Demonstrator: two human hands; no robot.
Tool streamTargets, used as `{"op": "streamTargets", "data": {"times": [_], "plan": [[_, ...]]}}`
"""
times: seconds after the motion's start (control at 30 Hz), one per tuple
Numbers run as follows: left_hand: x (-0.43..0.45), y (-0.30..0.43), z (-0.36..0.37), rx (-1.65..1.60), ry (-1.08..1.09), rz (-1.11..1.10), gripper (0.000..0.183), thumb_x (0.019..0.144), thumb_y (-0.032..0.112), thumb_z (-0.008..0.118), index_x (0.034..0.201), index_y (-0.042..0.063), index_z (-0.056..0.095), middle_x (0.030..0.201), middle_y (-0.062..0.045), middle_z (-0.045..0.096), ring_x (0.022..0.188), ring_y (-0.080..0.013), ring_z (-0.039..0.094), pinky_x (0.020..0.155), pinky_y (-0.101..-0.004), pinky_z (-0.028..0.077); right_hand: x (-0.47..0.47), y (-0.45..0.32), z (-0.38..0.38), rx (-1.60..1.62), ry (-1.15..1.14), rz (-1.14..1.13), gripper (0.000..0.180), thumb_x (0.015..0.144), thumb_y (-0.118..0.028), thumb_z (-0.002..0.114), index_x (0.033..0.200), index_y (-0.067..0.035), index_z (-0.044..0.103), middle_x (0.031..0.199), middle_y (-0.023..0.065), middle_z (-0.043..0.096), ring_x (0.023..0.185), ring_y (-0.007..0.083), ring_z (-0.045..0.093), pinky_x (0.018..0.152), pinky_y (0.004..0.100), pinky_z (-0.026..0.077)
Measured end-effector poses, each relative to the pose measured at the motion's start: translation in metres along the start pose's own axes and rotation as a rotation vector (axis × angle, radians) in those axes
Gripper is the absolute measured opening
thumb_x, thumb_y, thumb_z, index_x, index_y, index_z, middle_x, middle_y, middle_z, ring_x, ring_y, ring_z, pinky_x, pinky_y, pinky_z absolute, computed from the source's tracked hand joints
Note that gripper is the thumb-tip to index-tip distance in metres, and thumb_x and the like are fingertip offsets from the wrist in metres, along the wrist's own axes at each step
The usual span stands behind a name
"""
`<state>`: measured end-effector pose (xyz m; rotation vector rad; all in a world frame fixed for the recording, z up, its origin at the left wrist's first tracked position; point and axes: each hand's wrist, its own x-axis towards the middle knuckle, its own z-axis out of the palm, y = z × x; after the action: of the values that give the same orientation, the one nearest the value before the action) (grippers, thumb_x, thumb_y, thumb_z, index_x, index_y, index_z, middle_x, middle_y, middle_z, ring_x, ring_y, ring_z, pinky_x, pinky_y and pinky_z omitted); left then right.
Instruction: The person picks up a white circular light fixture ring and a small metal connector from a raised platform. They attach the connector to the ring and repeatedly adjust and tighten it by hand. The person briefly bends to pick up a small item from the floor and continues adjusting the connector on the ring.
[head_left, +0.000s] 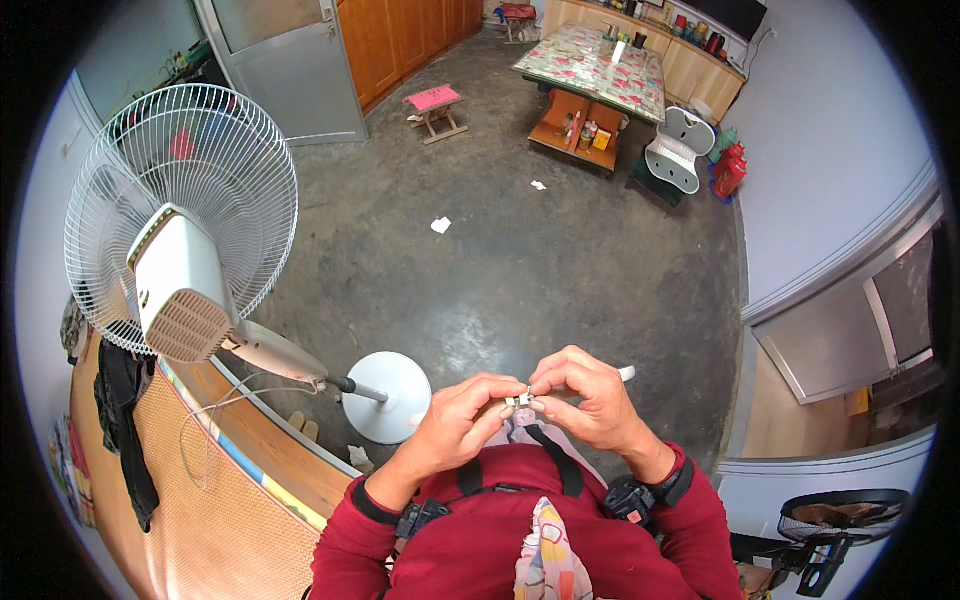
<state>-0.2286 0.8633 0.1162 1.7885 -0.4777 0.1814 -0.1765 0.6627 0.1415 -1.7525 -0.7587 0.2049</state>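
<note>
Both hands meet in front of my body, over my lap. My left hand (466, 416) pinches a small whitish piece (519, 401) with a metallic-looking part between thumb and fingertips. My right hand (589, 401) grips the other side of that same piece, its thumb and index finger touching it. What exactly the piece is, I cannot tell at this size. Past the back of my right hand pokes a white rounded end (627, 373); whether it belongs to something in that hand is hidden.
A white pedestal fan (187, 300) stands at left on a round base (386, 397), beside a bed with a woven mat (202, 465). Ahead are a pink-topped folding stool (433, 98), a table with a patterned cover (600, 67) and a grey-white seat (681, 150). Paper scraps (441, 225) lie on the floor.
</note>
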Motion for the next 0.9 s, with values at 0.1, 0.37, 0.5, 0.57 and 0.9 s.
{"op": "streamTargets", "data": {"times": [0.1,0.37,0.5,0.57,0.9], "plan": [[-0.001,0.002,-0.001,0.007,-0.011,-0.002,0.025,0.083,-0.001,0.060,0.107,0.001,0.060,0.102,-0.013,0.065,0.085,-0.0221,0.066,0.072,-0.0296,0.052,-0.002,-0.002,0.001,0.025,-0.002,0.019,0.015,0.077,-0.001,0.069,0.091,-0.001,0.063,0.094,0.0090,0.061,0.083,0.0173,0.063,0.070,0.0281,0.052],[-0.002,0.003,0.004,0.025,-0.015,0.020,0.026,0.082,-0.002,0.060,0.107,0.002,0.060,0.102,-0.012,0.065,0.084,-0.0223,0.066,0.070,-0.0303,0.052,-0.009,-0.006,-0.003,0.036,0.005,0.037,0.016,0.077,0.001,0.068,0.092,-0.001,0.063,0.095,0.0089,0.061,0.088,0.0178,0.063,0.075,0.0290,0.053],[-0.003,0.003,0.008,-0.013,-0.029,-0.010,0.025,0.082,-0.002,0.060,0.107,0.002,0.060,0.101,-0.012,0.065,0.084,-0.0219,0.066,0.070,-0.0297,0.052,-0.014,-0.004,-0.003,-0.017,0.015,0.018,0.016,0.076,0.002,0.067,0.091,-0.002,0.063,0.093,0.0090,0.062,0.086,0.0193,0.063,0.073,0.0298,0.052],[-0.004,0.003,0.009,-0.018,-0.028,-0.010,0.025,0.082,-0.002,0.060,0.106,0.001,0.060,0.101,-0.012,0.065,0.084,-0.0218,0.066,0.070,-0.0296,0.052,-0.016,-0.003,-0.002,-0.021,0.023,0.022,0.016,0.075,0.002,0.067,0.091,-0.002,0.063,0.092,0.0091,0.062,0.085,0.0201,0.063,0.072,0.0301,0.051],[-0.007,0.002,0.017,-0.028,-0.035,-0.026,0.023,0.080,0.001,0.065,0.103,0.001,0.061,0.098,-0.012,0.066,0.085,-0.0222,0.066,0.071,-0.0296,0.052,-0.027,0.002,0.002,-0.086,0.059,-0.019,0.016,0.075,0.002,0.067,0.090,-0.002,0.063,0.091,0.0097,0.062,0.081,0.0211,0.063,0.069,0.0300,0.051]]}}
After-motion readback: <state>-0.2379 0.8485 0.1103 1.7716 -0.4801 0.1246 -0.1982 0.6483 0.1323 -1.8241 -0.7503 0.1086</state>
